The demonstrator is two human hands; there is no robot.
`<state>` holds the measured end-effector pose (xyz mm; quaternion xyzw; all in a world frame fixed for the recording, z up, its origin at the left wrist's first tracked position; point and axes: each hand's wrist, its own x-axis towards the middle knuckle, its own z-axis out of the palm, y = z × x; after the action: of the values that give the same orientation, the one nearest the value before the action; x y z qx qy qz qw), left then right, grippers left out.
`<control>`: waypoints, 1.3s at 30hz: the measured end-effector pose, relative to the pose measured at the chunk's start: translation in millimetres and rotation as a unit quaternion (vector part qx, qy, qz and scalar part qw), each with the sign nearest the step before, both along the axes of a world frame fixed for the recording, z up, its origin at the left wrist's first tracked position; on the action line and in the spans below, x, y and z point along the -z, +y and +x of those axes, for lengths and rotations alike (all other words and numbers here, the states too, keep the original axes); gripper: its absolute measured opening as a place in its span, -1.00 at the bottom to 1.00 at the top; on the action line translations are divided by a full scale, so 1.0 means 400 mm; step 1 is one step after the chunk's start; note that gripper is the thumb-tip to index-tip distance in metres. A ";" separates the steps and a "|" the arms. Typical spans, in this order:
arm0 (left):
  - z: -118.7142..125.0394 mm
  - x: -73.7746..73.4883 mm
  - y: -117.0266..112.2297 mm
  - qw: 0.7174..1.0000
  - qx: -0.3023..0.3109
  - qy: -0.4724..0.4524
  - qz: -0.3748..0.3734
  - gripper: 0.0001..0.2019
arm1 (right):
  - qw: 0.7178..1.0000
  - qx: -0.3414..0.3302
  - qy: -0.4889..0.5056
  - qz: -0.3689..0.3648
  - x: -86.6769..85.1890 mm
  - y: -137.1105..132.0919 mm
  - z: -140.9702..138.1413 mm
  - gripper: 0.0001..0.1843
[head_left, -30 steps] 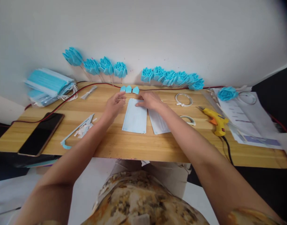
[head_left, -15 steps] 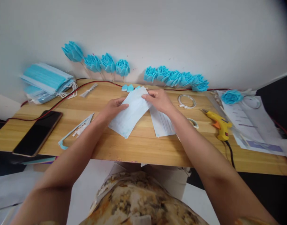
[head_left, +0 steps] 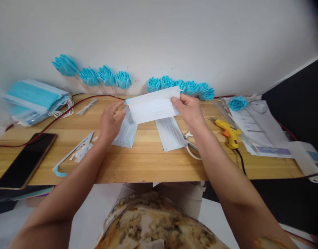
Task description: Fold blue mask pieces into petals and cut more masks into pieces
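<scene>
My right hand (head_left: 190,110) pinches the right end of a white mask sheet (head_left: 152,104), lifted above the wooden table (head_left: 148,162) and held nearly level. My left hand (head_left: 110,121) is at the sheet's left end, fingers curled by its corner and over a light blue mask piece (head_left: 125,133) lying on the table. Another pale mask piece (head_left: 170,134) lies flat below my right hand.
Blue mask-fabric roses (head_left: 179,85) line the wall. A stack of blue masks (head_left: 35,100) sits far left, a black phone (head_left: 24,160) front left, trimmed scraps (head_left: 75,152) beside it. Scissors (head_left: 191,147), a yellow glue gun (head_left: 227,131) and papers (head_left: 257,131) lie right. A red cable (head_left: 57,117) crosses the table.
The sheet that lay flat on the table has been picked up by both hands, turned and raised level toward the wall. A blue piece now shows underneath on the left.
</scene>
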<state>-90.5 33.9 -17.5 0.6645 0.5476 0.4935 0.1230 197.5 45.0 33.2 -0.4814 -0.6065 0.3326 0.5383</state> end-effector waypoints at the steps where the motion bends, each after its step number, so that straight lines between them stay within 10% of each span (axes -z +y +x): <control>1: 0.002 -0.011 -0.007 0.999 -0.008 0.004 0.034 -0.62 | 1.000 -0.007 0.007 -0.001 -0.006 -0.006 0.000 -0.76; 5: 0.032 -0.098 -0.049 0.997 0.028 0.029 0.071 -0.52 | 0.997 -0.075 -0.030 -0.002 -0.047 -0.037 -0.003 -0.75; 10: 0.106 -0.199 -0.080 0.961 0.218 -0.038 -0.165 -0.43 | 0.983 -0.168 -0.071 -0.008 -0.099 -0.062 -0.044 -0.70; 14: 0.135 -0.190 -0.067 0.923 0.190 -0.123 -0.311 -0.72 | 0.990 -0.117 -0.069 0.032 -0.103 -0.077 -0.052 -0.63; 18: 0.118 -0.130 -0.041 0.904 0.107 -0.298 -0.286 -0.64 | 0.988 -0.009 -0.152 0.039 -0.080 -0.128 0.022 -0.64; 23: 0.088 -0.086 -0.017 0.851 0.069 -0.474 -0.215 -0.66 | 0.857 0.034 -0.503 -0.104 -0.028 -0.172 0.080 -0.62; 28: 0.059 -0.097 0.002 0.812 0.046 -0.552 -0.183 -0.70 | 0.775 0.056 -0.605 -0.175 0.025 -0.118 0.046 -0.61; 33: 0.031 -0.108 0.012 0.822 0.028 -0.545 -0.164 -0.71 | 0.821 0.054 -0.529 -0.209 0.047 -0.083 0.055 -0.82; 39: 0.005 -0.095 0.018 0.870 0.032 -0.464 -0.162 -0.68 | 0.967 -0.062 -0.206 -0.139 -0.002 -0.125 0.016 -0.75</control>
<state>-88.5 41.2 20.6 0.3466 0.4785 0.6452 0.4845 203.9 -5.0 34.0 -0.5706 -0.6810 0.3401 0.3082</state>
